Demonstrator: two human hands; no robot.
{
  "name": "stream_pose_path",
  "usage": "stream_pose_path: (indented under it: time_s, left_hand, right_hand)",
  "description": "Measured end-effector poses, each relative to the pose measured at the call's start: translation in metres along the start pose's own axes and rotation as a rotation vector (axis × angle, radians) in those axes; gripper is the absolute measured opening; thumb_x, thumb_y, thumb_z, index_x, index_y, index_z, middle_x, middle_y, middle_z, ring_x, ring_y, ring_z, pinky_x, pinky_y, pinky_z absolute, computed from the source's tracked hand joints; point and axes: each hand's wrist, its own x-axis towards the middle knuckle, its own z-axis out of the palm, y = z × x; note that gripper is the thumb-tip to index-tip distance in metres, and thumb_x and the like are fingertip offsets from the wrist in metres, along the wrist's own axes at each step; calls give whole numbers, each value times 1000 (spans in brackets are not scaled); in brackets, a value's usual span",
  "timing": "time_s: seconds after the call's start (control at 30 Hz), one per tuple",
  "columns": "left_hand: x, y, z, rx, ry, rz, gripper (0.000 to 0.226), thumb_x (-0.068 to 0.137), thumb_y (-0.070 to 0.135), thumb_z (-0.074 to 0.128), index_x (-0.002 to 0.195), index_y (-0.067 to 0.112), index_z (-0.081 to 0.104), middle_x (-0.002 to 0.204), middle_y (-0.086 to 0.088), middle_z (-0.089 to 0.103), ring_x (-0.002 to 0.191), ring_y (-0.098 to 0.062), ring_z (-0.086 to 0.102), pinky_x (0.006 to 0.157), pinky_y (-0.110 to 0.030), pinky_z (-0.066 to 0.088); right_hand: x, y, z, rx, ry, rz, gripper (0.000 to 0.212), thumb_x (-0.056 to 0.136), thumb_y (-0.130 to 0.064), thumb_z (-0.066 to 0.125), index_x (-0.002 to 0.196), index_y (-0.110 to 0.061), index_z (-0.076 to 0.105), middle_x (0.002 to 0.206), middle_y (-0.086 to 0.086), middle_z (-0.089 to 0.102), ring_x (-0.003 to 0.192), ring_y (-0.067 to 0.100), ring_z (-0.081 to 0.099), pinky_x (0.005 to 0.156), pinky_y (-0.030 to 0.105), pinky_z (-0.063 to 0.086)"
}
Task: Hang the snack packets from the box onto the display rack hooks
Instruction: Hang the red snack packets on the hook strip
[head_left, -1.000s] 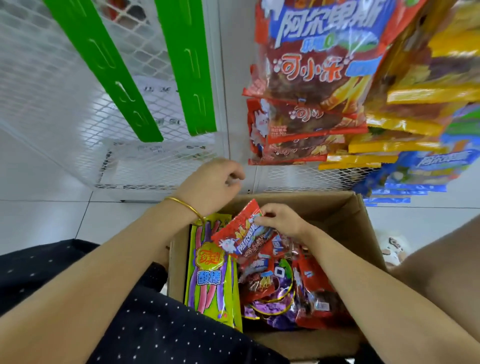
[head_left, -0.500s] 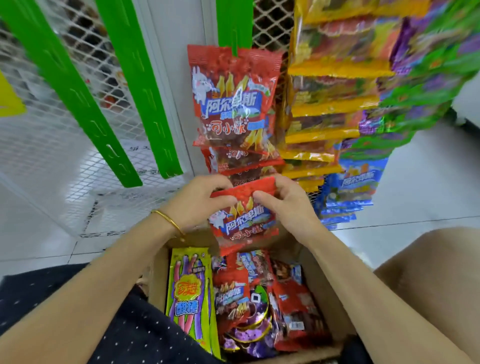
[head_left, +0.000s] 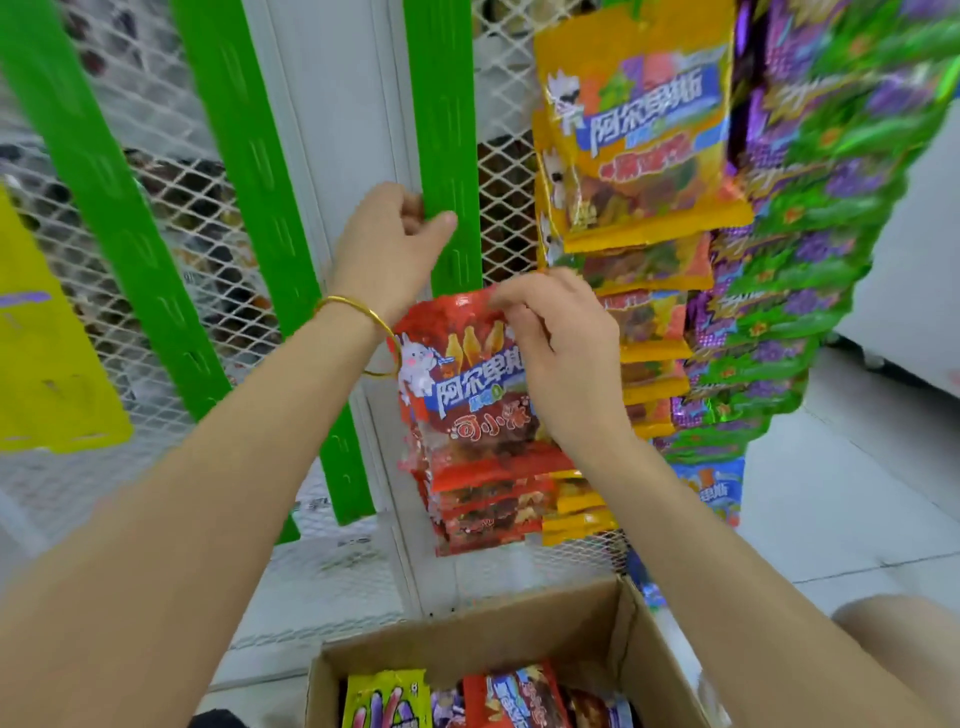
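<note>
A red snack packet (head_left: 460, 374) with a white rabbit on it is up against the lower end of a green hanging strip (head_left: 441, 130). My right hand (head_left: 556, 343) pinches the packet's top edge. My left hand (head_left: 389, 249) grips that strip just above the packet, thumb across its front. Below the held packet several more red packets (head_left: 483, 504) hang in an overlapping column. The cardboard box (head_left: 519, 629) sits at the bottom of the view, with a yellow-green packet (head_left: 384, 701) and red packets (head_left: 514, 696) inside.
Two more green strips (head_left: 249, 208) hang bare on the white wire mesh rack (head_left: 130, 322) to the left, beside a yellow strip (head_left: 47, 353). Columns of yellow packets (head_left: 639, 156) and green-purple packets (head_left: 831, 260) hang on the right. White tiled floor (head_left: 831, 519) lies beyond.
Both hands rose from the box toward the rack with the red packet. My left hand let go of the packet and took hold of the green strip; the view tilted upward.
</note>
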Motion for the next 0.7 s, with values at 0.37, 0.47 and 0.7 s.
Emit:
stream_pose_path:
  time_s: [0.37, 0.47, 0.7]
  left_hand:
    - [5, 17, -9, 71, -51, -69, 45, 87, 36, 60, 53, 16, 40, 48, 1, 44, 45, -7, 40, 36, -12, 28]
    - [1, 18, -9, 34, -65, -101, 44, 87, 38, 60, 53, 16, 43, 46, 5, 49, 43, -4, 46, 40, -14, 33]
    - [-2, 17, -11, 36, -102, -126, 47, 88, 44, 57, 56, 15, 39, 56, -5, 44, 53, -17, 45, 51, -27, 34]
  right_hand:
    - [43, 1, 39, -92, 129, 6, 27, 83, -1, 46, 101, -3, 66, 97, 14, 56, 84, 23, 57, 73, 30, 46]
    - [39, 3, 41, -136, 129, -6, 26, 84, 0, 47, 102, -3, 65, 98, 14, 55, 82, 25, 58, 69, 39, 50]
    - [28, 7, 40, -187, 91, -19, 29, 85, -4, 43, 104, -2, 64, 98, 14, 57, 77, 27, 58, 63, 42, 51]
